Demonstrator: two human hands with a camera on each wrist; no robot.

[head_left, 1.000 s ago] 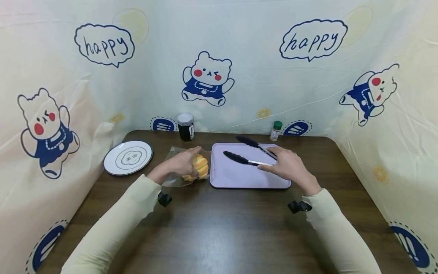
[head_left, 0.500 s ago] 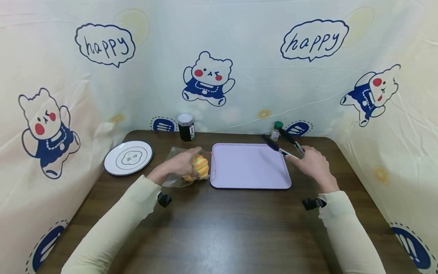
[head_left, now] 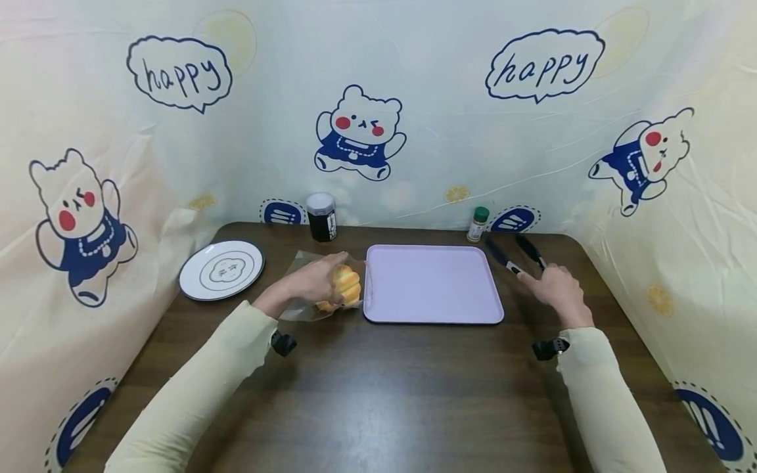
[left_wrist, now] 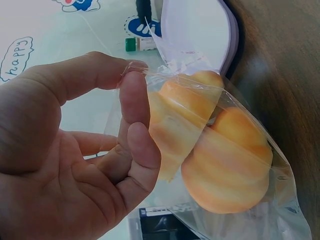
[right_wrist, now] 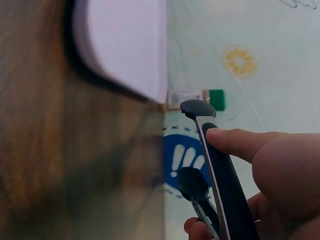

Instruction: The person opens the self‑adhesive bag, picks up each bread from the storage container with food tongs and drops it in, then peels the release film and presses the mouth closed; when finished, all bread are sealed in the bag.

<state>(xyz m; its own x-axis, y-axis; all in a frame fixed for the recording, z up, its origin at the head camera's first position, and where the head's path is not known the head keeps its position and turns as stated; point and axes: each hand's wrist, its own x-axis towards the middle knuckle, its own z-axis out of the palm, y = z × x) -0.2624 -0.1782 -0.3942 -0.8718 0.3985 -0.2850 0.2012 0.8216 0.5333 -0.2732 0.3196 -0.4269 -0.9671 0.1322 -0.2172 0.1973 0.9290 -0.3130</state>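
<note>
**Brown wood below; tongs aslant at the right, bread bagged at the left**

Underneath, a dark, wood-grained surface [head_left: 367,394], glossy towards the near middle. Behind and at both sides, pale cloth [head_left: 426,46] printed with bears [head_left: 358,152] and the word "happy", creased at the sides. Along the far edge, a dark jar [head_left: 321,222] with a pale lid to the left, and a small green-capped bottle [head_left: 476,226] to the right. At the far left, a white plate [head_left: 221,270] with a dark rim. In the middle, a lilac tray [head_left: 434,286], long sides running left to right.

Just right of the tray, the tongs [right_wrist: 225,175]: aimed at the back cloth, leaning leftward, long axis oblique from near right to far left, tips parted. Gripped in the right hand [head_left: 558,291], thumb flat along one arm. Hard to tell whether touching the surface.

Just left of the tray, golden, ribbed bread [head_left: 347,288] inside a clear bag [left_wrist: 290,217], its film pinched in the left hand [head_left: 310,280]. Partly hidden behind the fingers; too covered to tell a long axis.
</note>
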